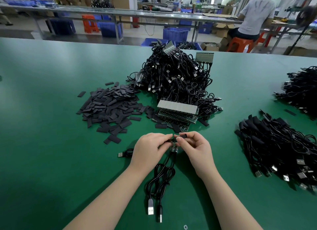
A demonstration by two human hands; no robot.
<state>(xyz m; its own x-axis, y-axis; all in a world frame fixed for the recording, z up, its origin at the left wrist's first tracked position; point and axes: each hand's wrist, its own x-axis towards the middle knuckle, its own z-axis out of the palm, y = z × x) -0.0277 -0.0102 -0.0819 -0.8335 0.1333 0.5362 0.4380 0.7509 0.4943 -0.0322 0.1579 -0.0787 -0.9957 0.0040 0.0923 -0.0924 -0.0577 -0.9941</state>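
Observation:
My left hand [151, 148] and my right hand [193, 148] meet above the green table [42, 143], near its front middle. Between them sits a small green circuit board [174, 148] with black USB cables [161, 180] trailing toward me. My right hand pinches a short black sleeve [183, 135] at the board's top end. My left hand's fingers curl round the board from the left. Two USB plugs [151, 208] lie near the table's front edge.
A heap of flat black sleeves [109, 106] lies left of centre. Behind it rises a big pile of cabled boards [176, 78], with stacked board strips [177, 112] in front. Sleeved cables [277, 147] are heaped at right. A loose USB plug [122, 154] lies beside my left hand.

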